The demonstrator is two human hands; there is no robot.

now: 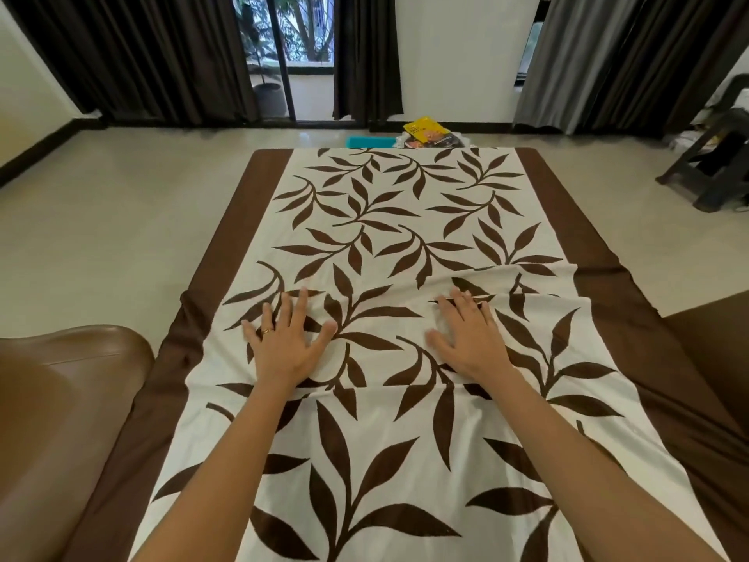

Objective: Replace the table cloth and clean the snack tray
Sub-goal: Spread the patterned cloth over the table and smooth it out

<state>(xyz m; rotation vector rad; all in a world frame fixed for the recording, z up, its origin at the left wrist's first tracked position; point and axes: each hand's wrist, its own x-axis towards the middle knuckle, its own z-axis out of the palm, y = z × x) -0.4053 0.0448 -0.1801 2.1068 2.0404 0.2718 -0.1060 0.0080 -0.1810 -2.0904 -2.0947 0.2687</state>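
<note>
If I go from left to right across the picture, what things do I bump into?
Brown leather armchair → left hand → right hand → dark stool. Both hands lie flat on the leaf-patterned tablecloth.

One head-worn camera looks forward and down, close over the table cloth (399,253), edges apparently bowed.

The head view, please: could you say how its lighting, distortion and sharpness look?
In the head view, light is soft and even, with only faint shadows under the left hand and right hand on the table cloth; the wide lens bends the curtains outward; a pale sheen lies on the sofa arm; the yellow packet at the far end is slightly soft.
</note>
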